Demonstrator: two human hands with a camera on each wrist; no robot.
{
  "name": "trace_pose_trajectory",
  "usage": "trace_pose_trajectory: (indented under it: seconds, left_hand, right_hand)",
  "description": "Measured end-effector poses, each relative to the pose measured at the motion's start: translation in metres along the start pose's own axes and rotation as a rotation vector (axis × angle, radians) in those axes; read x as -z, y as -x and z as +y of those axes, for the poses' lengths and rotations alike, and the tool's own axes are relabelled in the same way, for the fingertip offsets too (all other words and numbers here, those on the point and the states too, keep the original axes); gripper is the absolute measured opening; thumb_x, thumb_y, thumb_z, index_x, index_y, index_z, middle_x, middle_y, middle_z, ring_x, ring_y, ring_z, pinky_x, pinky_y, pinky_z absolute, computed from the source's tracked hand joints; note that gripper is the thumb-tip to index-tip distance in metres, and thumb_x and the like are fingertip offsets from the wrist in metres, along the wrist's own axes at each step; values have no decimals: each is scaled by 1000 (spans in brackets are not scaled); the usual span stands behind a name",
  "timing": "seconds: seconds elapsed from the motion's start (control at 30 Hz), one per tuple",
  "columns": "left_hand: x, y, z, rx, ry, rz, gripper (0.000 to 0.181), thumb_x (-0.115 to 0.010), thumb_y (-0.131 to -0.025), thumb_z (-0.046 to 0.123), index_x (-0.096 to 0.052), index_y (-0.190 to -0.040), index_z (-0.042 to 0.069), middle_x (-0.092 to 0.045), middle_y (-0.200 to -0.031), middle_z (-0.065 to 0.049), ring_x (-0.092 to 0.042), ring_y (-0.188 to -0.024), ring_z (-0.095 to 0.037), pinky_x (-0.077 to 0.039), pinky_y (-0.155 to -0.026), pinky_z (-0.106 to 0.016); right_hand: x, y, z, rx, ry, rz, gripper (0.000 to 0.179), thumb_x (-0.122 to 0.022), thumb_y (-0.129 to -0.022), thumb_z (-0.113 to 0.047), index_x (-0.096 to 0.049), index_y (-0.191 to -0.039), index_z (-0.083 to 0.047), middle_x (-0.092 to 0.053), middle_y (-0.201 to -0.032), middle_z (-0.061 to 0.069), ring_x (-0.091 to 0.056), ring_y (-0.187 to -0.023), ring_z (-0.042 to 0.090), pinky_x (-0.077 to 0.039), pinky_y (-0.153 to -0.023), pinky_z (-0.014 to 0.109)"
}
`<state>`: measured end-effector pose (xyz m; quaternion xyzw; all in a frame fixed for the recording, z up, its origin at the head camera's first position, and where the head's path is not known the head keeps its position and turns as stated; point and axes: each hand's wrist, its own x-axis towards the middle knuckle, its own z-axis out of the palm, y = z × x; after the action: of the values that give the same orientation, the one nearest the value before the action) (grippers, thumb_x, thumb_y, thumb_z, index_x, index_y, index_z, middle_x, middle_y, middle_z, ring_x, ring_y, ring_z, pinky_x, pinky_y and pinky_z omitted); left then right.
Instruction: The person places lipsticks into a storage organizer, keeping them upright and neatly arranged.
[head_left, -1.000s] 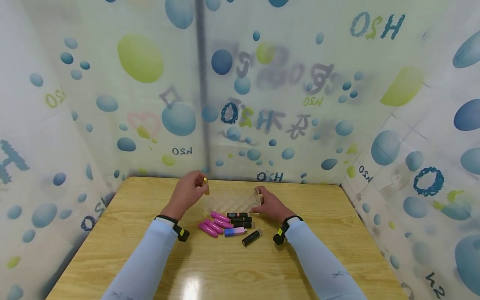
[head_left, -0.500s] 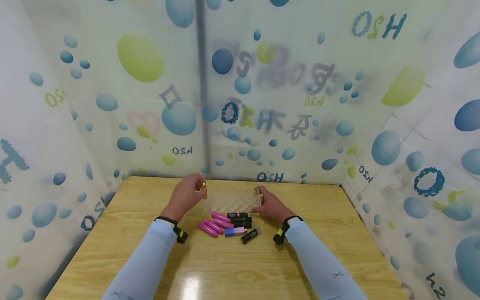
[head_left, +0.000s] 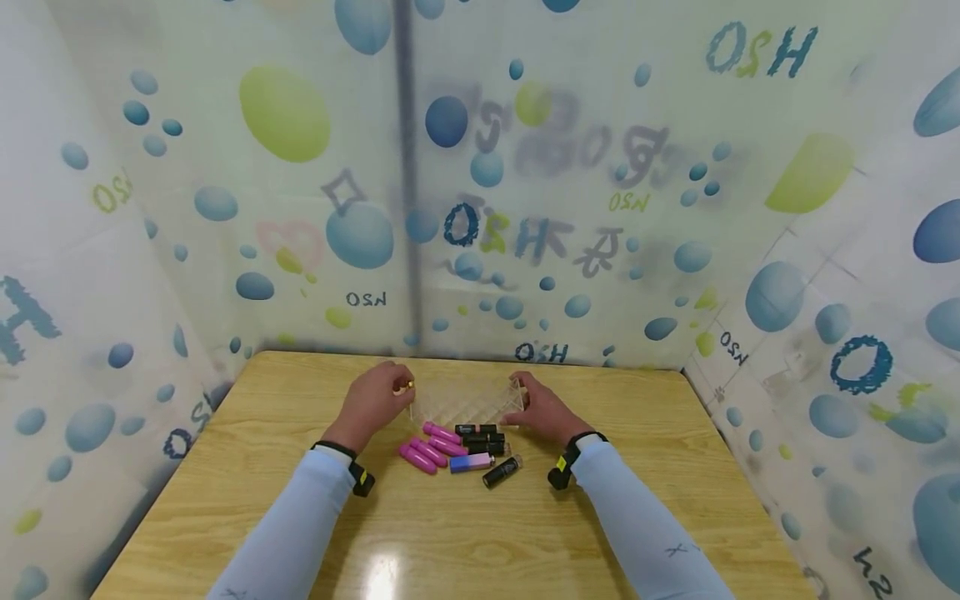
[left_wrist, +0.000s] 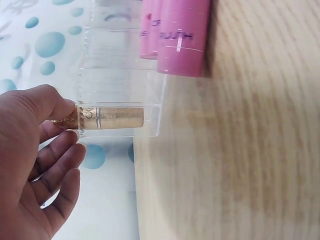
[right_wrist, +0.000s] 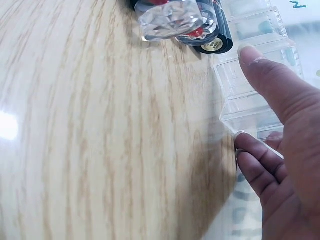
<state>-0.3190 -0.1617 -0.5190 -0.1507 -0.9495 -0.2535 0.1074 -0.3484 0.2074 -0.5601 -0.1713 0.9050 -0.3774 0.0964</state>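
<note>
A clear plastic lipstick organizer [head_left: 467, 405] with several compartments stands near the back of the table. My left hand [head_left: 372, 406] pinches a gold lipstick tube [left_wrist: 120, 117] by its top end between thumb and fingers. In the left wrist view the tube's lower part sits inside the organizer's left end compartment. At the other end my right hand [head_left: 549, 411] holds the organizer, thumb on the front side and fingers around the end, as the right wrist view [right_wrist: 295, 115] of the hand shows.
In front of the organizer lie several pink tubes [head_left: 417, 458], several black tubes [head_left: 502, 472] and one blue-and-pink tube [head_left: 471, 463]. Some have clear faceted ends. The wooden table [head_left: 465, 542] meets a patterned curtain [head_left: 480, 208] behind and at both sides.
My left hand has moved down with the gold lipstick tube, which has gone from above the organizer into its left end compartment. The right hand has stayed on the organizer.
</note>
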Motion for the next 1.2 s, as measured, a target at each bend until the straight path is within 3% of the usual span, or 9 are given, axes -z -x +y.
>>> trace_pose_trajectory:
  seconds: [0.4,0.63,0.8,0.93,1.07,1.2]
  left_hand:
    - [-5,8,2,-46,-87,38,19,-82,-97,21,-84,-112,9,-67,-100,-5,-69,-90,-25,-60,-81,-48]
    - [-6,8,-1,6,-70,41,27,-82,-98,23,-82,-119,6,-70,-105,-7,-73,-98,-28,-61,-86,-51]
    - [-6,9,0,62,-21,19,39,-83,-99,28,-75,-130,4,-72,-111,-9,-73,-102,-30,-61,-88,-52]
    - [-3,14,1,73,32,40,42,-83,-100,30,-72,-131,4,-71,-112,-10,-71,-104,-31,-61,-89,-52]
    - [1,26,4,25,83,77,34,-83,-100,27,-72,-125,6,-69,-110,-8,-70,-105,-29,-60,-90,-52]
    - [4,40,7,-79,91,61,20,-85,-99,21,-75,-114,12,-69,-108,-1,-69,-103,-24,-61,-92,-49]
  right_hand:
    - [-1,2,-1,-12,-8,-4,91,-92,-93,-39,-40,-165,-20,-67,-109,5,-62,-94,23,-51,-86,43]
    - [0,2,-1,-5,-18,-11,90,-92,-94,-38,-39,-165,-19,-67,-103,6,-60,-90,23,-49,-81,42]
    - [0,2,-2,-8,-14,-9,90,-92,-94,-39,-40,-165,-21,-66,-102,6,-60,-89,23,-49,-81,42]
    - [0,2,-2,-6,-8,-8,89,-92,-94,-38,-41,-164,-20,-66,-105,6,-60,-91,24,-49,-82,42]
    - [0,2,-2,-4,-5,-8,89,-92,-94,-38,-40,-164,-20,-67,-107,6,-61,-93,24,-50,-84,43]
    - [0,1,-1,-3,-8,-6,90,-92,-94,-39,-40,-165,-20,-67,-106,6,-61,-92,23,-49,-84,42]
